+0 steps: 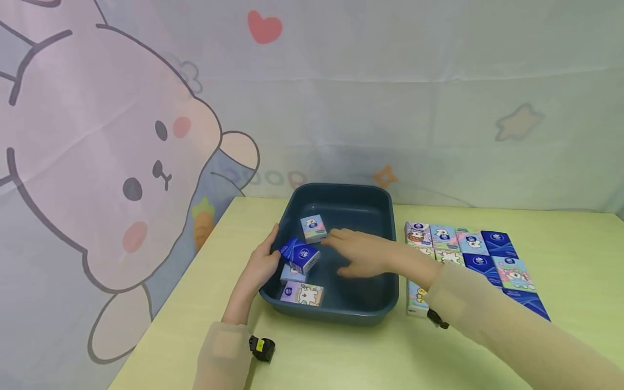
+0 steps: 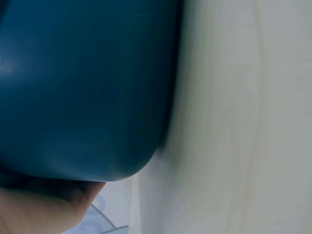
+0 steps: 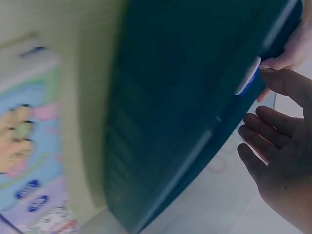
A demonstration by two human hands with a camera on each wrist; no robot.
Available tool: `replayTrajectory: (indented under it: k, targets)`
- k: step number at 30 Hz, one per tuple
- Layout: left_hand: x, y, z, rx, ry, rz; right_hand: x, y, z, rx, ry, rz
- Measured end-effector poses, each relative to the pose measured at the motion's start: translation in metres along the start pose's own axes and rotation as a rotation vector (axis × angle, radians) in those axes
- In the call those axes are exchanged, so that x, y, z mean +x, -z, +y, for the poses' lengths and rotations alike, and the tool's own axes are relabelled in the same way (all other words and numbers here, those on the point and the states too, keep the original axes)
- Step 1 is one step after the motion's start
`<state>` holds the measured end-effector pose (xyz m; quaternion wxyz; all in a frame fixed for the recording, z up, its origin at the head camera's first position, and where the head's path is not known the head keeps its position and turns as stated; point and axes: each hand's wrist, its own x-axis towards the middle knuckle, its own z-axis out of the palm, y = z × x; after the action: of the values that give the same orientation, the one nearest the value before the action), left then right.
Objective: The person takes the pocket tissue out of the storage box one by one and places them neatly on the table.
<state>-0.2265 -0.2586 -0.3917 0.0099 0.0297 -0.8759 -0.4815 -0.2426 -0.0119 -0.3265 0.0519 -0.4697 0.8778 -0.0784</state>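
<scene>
A dark teal plastic basin stands on the table, with several small tissue packs inside its left half. My left hand grips the basin's left rim, its thumb side close to a dark blue tissue pack. That pack lies tilted over a light blue pack. A purple pack lies nearer the front, and another light blue pack farther back. My right hand hovers over the basin, fingers loosely spread and holding nothing, fingertips near the farther light blue pack.
Right of the basin, more tissue packs lie in rows on the yellow-green table, partly hidden by my right sleeve. A printed cloth backdrop hangs behind the table.
</scene>
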Motion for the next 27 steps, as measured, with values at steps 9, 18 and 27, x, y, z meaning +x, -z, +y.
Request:
replayTrajectory:
  k: [9, 18, 27]
  targets:
    - [0.002, 0.001, 0.001, 0.014, -0.009, -0.007, 0.031, 0.011, -0.018, -0.018, 0.035, -0.065]
    - [-0.002, 0.004, -0.004, 0.006, -0.013, -0.010, 0.070, 0.006, -0.029, -0.097, -0.006, -0.156]
    - [-0.001, 0.001, -0.003, -0.018, -0.035, 0.001, 0.091, -0.007, -0.031, -0.088, -0.029, -0.217]
